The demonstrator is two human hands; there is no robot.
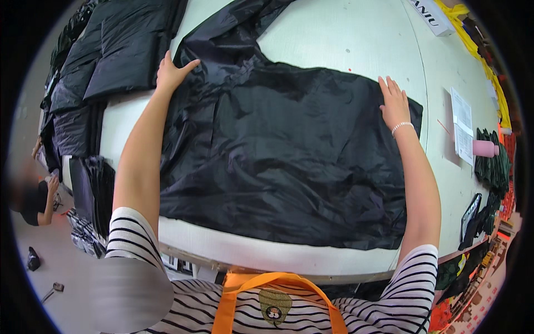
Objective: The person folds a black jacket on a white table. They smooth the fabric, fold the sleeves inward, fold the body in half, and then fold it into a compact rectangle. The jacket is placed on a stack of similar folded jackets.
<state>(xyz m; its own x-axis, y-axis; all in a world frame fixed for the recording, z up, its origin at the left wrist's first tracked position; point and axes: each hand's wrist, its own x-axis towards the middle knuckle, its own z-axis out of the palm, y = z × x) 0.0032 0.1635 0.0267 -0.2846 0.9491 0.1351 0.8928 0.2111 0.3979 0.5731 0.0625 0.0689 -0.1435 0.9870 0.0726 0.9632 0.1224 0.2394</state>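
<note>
At the far right corner of the white table (pixel 311 40) sits a white box (pixel 431 18), and near the right edge a pink cylindrical container (pixel 485 148) beside some papers (pixel 462 123); what either holds is hidden from this angle. Across the middle of the table lies a black garment (pixel 289 150), creased, one sleeve reaching away. The left hand (pixel 173 73) is unclenched, thumb spread wide from the fingers, at the garment's upper left edge (a stack of dark padded pieces (pixel 125 47) lies just beside it). The right hand (pixel 394 101), fingers extended, rests on the upper right edge, grasping nothing.
</note>
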